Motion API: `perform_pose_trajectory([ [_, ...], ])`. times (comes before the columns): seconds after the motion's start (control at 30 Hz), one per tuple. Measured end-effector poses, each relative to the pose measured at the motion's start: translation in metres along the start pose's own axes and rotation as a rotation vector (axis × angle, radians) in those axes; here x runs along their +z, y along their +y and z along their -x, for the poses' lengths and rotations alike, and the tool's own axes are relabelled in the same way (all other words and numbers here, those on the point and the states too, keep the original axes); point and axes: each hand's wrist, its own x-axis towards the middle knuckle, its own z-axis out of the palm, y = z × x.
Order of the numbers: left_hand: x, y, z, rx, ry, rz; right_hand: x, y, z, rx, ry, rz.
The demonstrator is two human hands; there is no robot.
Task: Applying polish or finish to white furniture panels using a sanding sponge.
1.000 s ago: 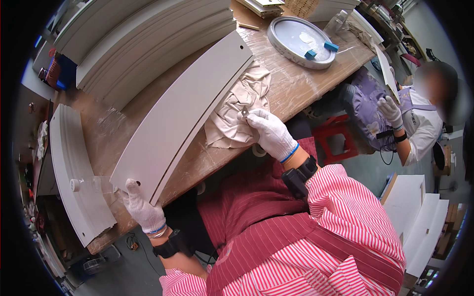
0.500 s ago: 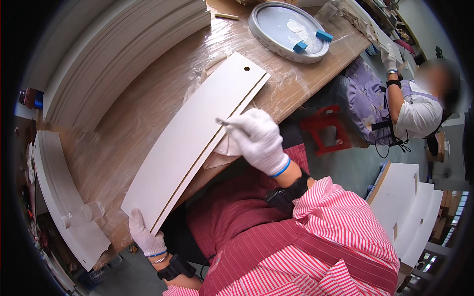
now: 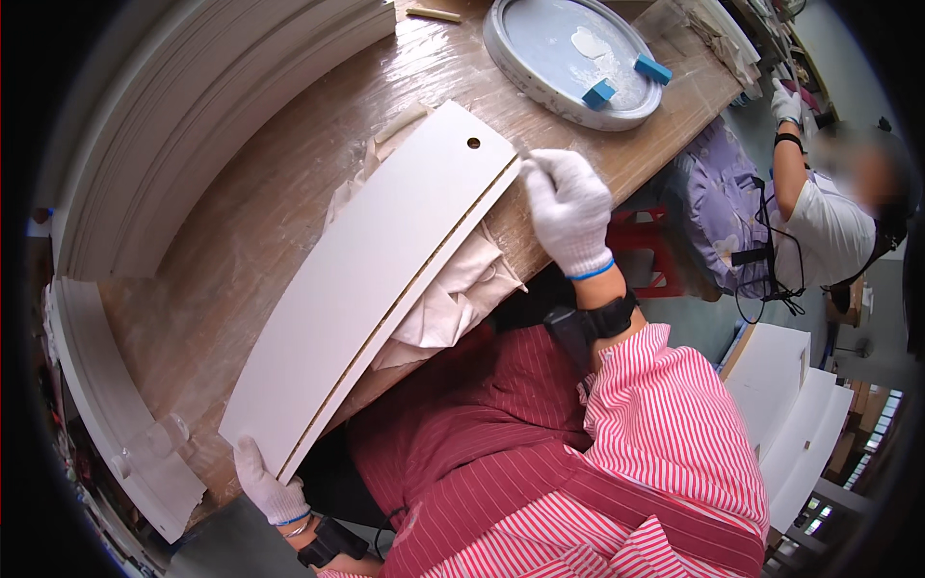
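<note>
A long white board [image 3: 366,260], with a groove along one edge and a round hole at its far end, lies slantwise on a crumpled pale cloth [image 3: 458,299]. At its near-left end my left hand [image 3: 270,482] grips the corner, thumb on top and the other fingers hidden. My right hand [image 3: 570,207] is closed at the far-right corner, pinching a small grey tool [image 3: 523,154] whose tip is beside the board's edge. Too little of that tool shows to name its kind. Both hands wear white knit gloves.
Stacked white panels [image 3: 222,106] stand at the upper left. A curved white panel [image 3: 106,385] carries a clear plastic cup [image 3: 164,438]. A round grey lid [image 3: 540,67] holds white paste and two blue blocks [image 3: 597,93]. A co-worker [image 3: 819,212] is at the right, near a red stool [image 3: 646,255].
My right hand has moved from mid-board up along the grooved edge to the far-right corner, with the small tool. My left hand still holds the near end; the view has shifted slightly.
</note>
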Motion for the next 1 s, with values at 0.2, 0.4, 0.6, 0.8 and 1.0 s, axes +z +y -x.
perform_pose_trajectory([
  [0.2,-0.004,-0.003,-0.002,0.020,0.006,0.004,0.006,0.035,-0.011,0.205,0.076,0.293],
  [0.4,0.004,-0.003,-0.002,0.009,0.001,0.070,0.023,0.028,0.011,-0.205,-0.023,0.196],
  [0.6,0.006,0.001,-0.001,-0.043,-0.134,0.475,0.054,-0.100,0.080,-0.423,-0.309,0.105],
  [0.8,-0.008,0.002,-0.004,-0.190,-0.259,0.709,0.083,-0.215,0.184,-0.740,-0.623,-0.086],
  [1.0,-0.016,-0.003,-0.009,-0.149,-0.409,0.830,0.080,-0.219,0.170,-0.586,-0.651,-0.276],
])
